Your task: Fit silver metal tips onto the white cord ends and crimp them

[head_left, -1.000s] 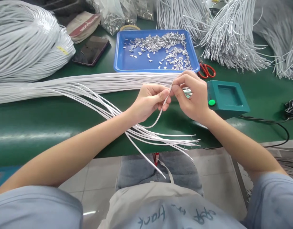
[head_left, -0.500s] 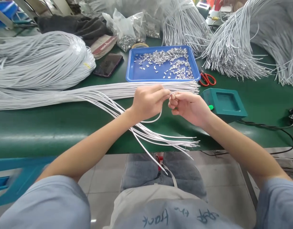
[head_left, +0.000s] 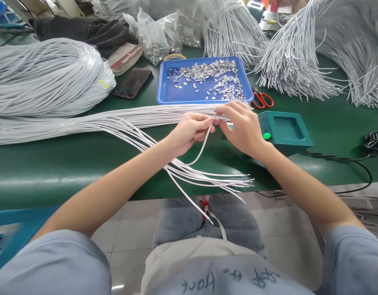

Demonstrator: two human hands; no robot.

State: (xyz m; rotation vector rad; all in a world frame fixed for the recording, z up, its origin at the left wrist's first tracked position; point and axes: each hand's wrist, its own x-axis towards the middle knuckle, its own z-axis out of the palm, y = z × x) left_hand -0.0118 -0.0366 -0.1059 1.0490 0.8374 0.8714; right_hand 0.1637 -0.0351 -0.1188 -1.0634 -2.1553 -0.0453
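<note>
A single white cable [head_left: 203, 144] is pinched near its end by the thumb and fingers of my left hand [head_left: 193, 130], and the rest curves down below the hand. My right hand [head_left: 242, 125] is beside the cable's tip, with thumb and forefinger apart around it; whether a fingertip touches it is hard to tell. Behind both hands lies a long bundle of white cables [head_left: 140, 116]. Several separated cables [head_left: 204, 177] pass under my left forearm, their stripped ends at the table's front edge, one hanging over it.
A blue tray [head_left: 176, 96] holds small metal terminals [head_left: 215, 70]. Red-handled scissors [head_left: 263, 99] and a green box [head_left: 287, 129] with a green button are to the right. A phone [head_left: 133, 83], a coiled cable bundle [head_left: 53, 78], bags of terminals [head_left: 156, 47] and hanging cable bundles [head_left: 299, 61] stand behind.
My right hand has opened its pinch and turned palm down, fingers spread. My left hand has turned so that the held cable's end shows. The view has shifted slightly.
</note>
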